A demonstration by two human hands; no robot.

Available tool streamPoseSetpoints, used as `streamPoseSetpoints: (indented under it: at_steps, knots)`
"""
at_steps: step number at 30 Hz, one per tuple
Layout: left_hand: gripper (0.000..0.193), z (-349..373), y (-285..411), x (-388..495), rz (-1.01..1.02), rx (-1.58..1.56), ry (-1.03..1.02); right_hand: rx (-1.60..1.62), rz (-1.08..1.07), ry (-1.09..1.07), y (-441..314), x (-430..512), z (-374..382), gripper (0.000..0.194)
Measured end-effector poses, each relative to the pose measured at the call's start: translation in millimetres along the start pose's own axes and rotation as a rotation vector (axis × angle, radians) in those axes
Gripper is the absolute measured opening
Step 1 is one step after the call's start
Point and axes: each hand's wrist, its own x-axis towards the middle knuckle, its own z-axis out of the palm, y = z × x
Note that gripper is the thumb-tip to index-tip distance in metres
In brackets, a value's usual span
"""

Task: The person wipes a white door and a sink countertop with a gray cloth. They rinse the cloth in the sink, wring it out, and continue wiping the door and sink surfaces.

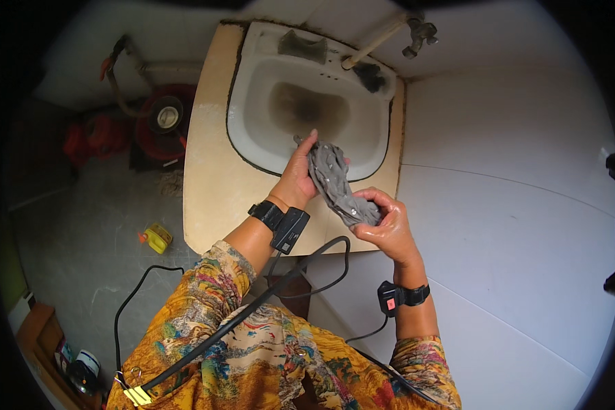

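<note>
A bunched grey cloth [330, 177] with small pale spots stretches between my two hands over the front rim of a white washbasin [256, 148]. My left hand [300, 171] grips its upper end, thumb pointing towards the bowl and the other fingers mostly hidden beneath. The lower end is held in my right hand [387, 223], fingers curled around it above the cream countertop [246, 205]. Both hands look wet. Dark, brownish water or staining [307, 105] covers the bottom of the bowl.
A wall tap [419, 38] and a pale pipe [374, 46] are behind the basin. On the floor at left are a red tub [154, 146] and a yellow bottle [157, 238]. A black cable [236, 318] crosses my front. White wall panels [502, 205] border the right.
</note>
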Motion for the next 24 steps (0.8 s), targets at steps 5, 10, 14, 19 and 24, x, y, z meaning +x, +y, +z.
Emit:
streamPoseSetpoints:
  at_steps: [5,10,14,19,24]
  knots:
    - [0.032,18,1,-8,0.014,0.291,-0.063,0.494,0.02,-0.012,8,35,-42,0.047]
    - [0.049,37,7,-28,0.01,0.643,-0.189,0.661,0.054,0.112,54,126,-50,0.042]
    - [0.044,44,17,-32,-0.091,0.701,-0.196,0.586,-0.003,0.098,81,159,-39,0.048]
    - [0.042,50,23,-28,-0.146,0.325,-0.308,1.223,0.025,-0.006,83,148,10,0.086]
    - [0.051,50,23,-28,-0.164,0.192,-0.315,1.404,-0.078,-0.15,80,169,43,0.095]
